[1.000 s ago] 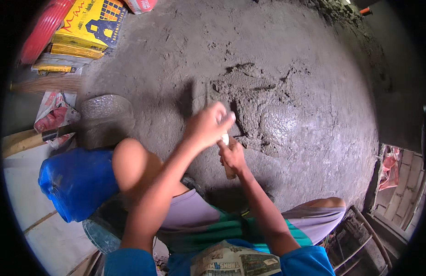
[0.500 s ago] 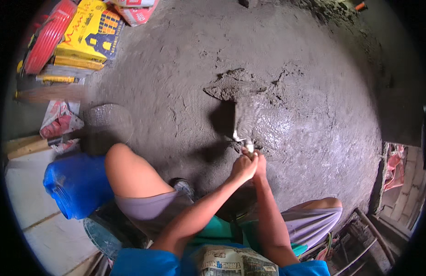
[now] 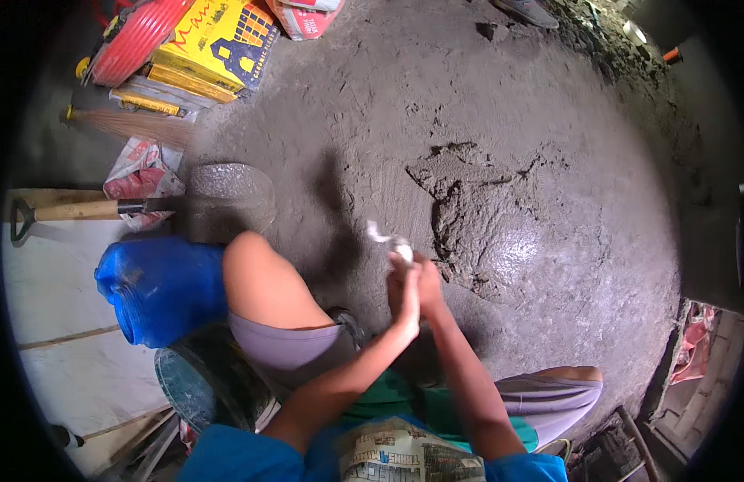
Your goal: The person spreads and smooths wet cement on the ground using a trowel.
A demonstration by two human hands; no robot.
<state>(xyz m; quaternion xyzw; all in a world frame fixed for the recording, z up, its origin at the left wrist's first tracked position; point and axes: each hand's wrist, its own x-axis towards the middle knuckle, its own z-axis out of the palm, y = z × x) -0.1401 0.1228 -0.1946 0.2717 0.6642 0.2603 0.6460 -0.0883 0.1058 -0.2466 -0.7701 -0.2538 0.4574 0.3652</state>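
My left hand [image 3: 404, 293] and right hand [image 3: 428, 285] are closed together around the handle of a trowel [image 3: 401, 251], whose bent neck shows pale. The blade is blurred and hard to make out against the grey mortar. Right of the trowel lies a rough, torn patch of wet mortar [image 3: 476, 225], glossy on its right part. The floor around it [image 3: 589, 313] is grey wet screed with smoother and rougher areas. My bare left knee and my shorts show below.
At left are a blue jug [image 3: 171, 289], a shovel [image 3: 79, 211], a broom [image 3: 135, 124], torn sacks [image 3: 143, 169], a yellow box [image 3: 211, 48] and red hose coil [image 3: 139, 44]. A dark bucket [image 3: 191, 386] is at lower left. At the top is someone's shoe [image 3: 524, 12].
My left hand has come down onto the handle beside the right. The trowel moved toward the mortar patch, then back toward me and left. The view has shifted, and a shoe now shows at top.
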